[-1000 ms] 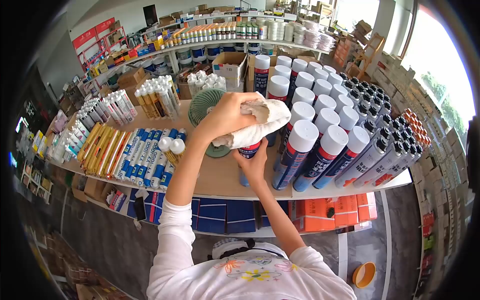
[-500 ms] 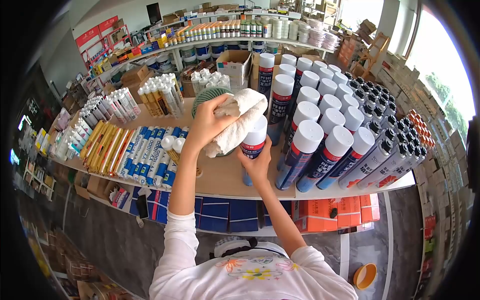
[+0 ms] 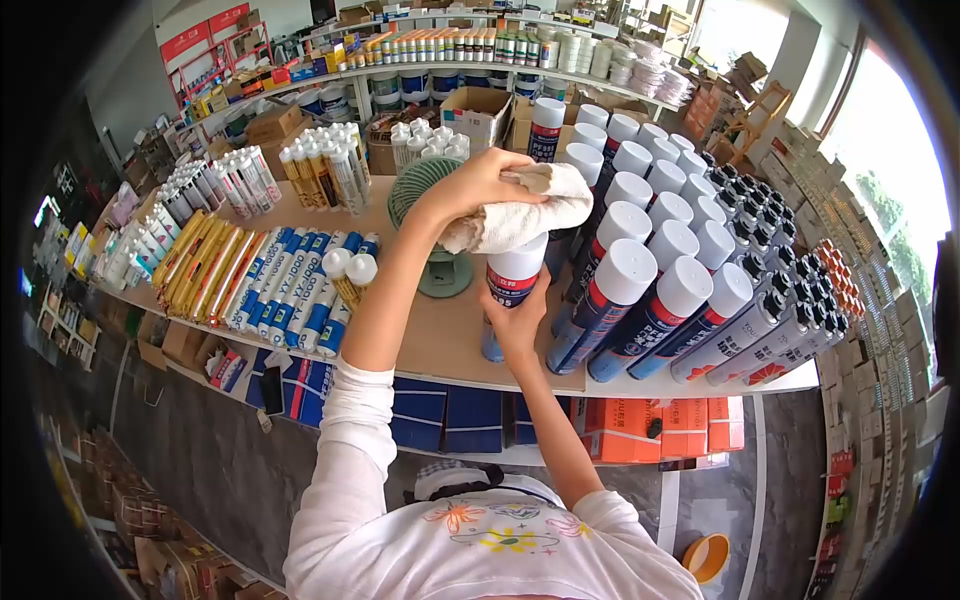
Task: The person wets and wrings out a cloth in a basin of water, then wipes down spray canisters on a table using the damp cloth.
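Note:
My left hand (image 3: 480,188) grips a folded whitish cloth (image 3: 530,212), which lies over the white cap of a spray can (image 3: 514,280). The can stands upright near the front of the table (image 3: 420,350), and my right hand (image 3: 520,312) is wrapped round its body. Just behind my left wrist is a green fan (image 3: 425,190), partly hidden. To the right, rows of white-capped cans (image 3: 625,275) stand close together.
Blue and white tubes (image 3: 290,285) and gold tubes (image 3: 205,270) lie on the left. Black-topped cans (image 3: 790,300) fill the right end. Cartons (image 3: 475,112) stand behind, and orange boxes (image 3: 640,430) sit below. An orange bowl (image 3: 706,558) is on the floor.
Since half a second ago, my left hand and the cloth have moved right, onto the can's cap. My right hand still holds the can. The camera view has shifted slightly.

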Available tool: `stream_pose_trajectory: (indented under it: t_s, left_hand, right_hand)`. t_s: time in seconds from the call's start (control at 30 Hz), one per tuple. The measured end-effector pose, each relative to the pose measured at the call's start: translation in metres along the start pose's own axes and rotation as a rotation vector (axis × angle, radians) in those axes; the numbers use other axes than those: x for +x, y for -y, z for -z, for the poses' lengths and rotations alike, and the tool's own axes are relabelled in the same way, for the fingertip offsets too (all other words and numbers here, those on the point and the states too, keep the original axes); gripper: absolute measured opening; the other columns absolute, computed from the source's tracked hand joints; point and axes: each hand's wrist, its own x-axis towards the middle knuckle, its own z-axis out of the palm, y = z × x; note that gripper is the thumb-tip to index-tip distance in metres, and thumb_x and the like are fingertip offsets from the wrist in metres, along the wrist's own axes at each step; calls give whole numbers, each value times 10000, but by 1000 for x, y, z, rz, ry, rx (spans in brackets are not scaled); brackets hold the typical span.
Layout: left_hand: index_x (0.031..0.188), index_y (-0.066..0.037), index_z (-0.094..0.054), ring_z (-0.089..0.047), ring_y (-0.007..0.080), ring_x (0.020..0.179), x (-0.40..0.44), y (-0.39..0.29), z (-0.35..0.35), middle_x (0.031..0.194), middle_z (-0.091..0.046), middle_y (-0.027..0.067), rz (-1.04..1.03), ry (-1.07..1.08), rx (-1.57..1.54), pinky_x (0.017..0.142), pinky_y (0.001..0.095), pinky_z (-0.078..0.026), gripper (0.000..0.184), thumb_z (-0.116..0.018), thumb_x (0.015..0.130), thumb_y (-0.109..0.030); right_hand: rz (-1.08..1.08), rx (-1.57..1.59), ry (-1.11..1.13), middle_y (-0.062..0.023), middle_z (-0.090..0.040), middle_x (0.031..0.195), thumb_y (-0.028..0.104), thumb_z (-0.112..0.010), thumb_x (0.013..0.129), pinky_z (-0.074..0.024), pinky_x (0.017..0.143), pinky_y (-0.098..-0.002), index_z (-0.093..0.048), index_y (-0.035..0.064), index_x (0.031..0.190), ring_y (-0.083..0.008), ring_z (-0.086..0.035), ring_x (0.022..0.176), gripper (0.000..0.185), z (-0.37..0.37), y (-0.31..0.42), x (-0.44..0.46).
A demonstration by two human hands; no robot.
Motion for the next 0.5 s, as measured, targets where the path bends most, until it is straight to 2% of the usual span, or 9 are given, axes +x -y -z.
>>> stream_pose_trajectory:
  t_s: [0.03,0.1,0.13,0.23,0.27,0.37,0.43,0.47,0.5]
  left_hand:
    - [1072,75,-628,-596,85,836,-5,3,2,984,-670,58,0,0,4,739,259,-481,418,-748,792,-212]
    - [1088,42,-640,-616,82,815,-18,10,1,977,-673,44,299,-154,-234,702,223,-481,410,-723,803,-241]
    - [1156,34,-600,-617,69,837,-24,30,-5,971,-660,29,283,-181,-469,715,205,-487,413,-674,856,-241]
    - [1226,41,-537,-617,71,879,-33,118,-21,1023,-642,28,237,-265,-797,730,204,-502,436,-621,899,-235]
    - [1226,41,-537,-617,71,879,-38,117,-30,1023,-642,28,237,-260,-798,730,204,-502,436,-621,899,-235]
    - [1282,28,-485,-608,91,936,-54,120,-50,1092,-621,36,122,-512,-945,774,224,-506,435,-563,939,-228]
    - [1322,16,-444,-574,114,1043,-61,118,-47,1198,-578,58,156,-285,-891,865,262,-488,453,-543,951,-224]
    - [1322,16,-444,-574,114,1043,-67,116,-53,1198,-578,58,156,-279,-889,865,262,-488,453,-543,951,-224]
    - [1357,14,-401,-540,131,1108,-80,74,-62,1260,-538,86,249,-412,-846,917,279,-460,485,-538,956,-221]
  right_hand:
    - [28,-24,-20,-231,-576,1098,217,-815,672,-489,836,-386,-395,-41,1273,-324,-610,973,777,-1,-1,1]
    - [19,-13,-17,-231,-575,1099,217,-813,673,-489,838,-390,-400,-36,1270,-325,-608,976,769,-3,-2,1]
    - [6,-6,-13,-232,-574,1100,216,-811,674,-488,840,-394,-404,-32,1267,-326,-607,979,761,-3,-3,2]
    - [76,-29,-56,-232,-572,1108,218,-813,667,-485,848,-403,-415,-22,1262,-329,-602,995,755,-4,-2,1]
    - [76,-31,-60,-232,-572,1108,218,-813,667,-485,848,-403,-415,-22,1262,-329,-602,995,755,-3,-2,0]
    - [86,-41,-69,-230,-572,1115,226,-812,668,-481,858,-409,-409,-20,1272,-342,-598,1008,767,-2,-4,1]
    - [134,-81,-60,-216,-571,1127,176,-790,667,-480,864,-374,-364,-4,1313,-295,-599,1015,795,-2,-8,2]
    - [133,-80,-66,-216,-571,1127,176,-790,667,-480,864,-374,-364,-4,1313,-295,-599,1015,795,-1,-10,1]
    - [137,-97,-43,-224,-565,1140,172,-790,671,-471,877,-381,-359,-5,1318,-309,-591,1036,797,0,-12,0]
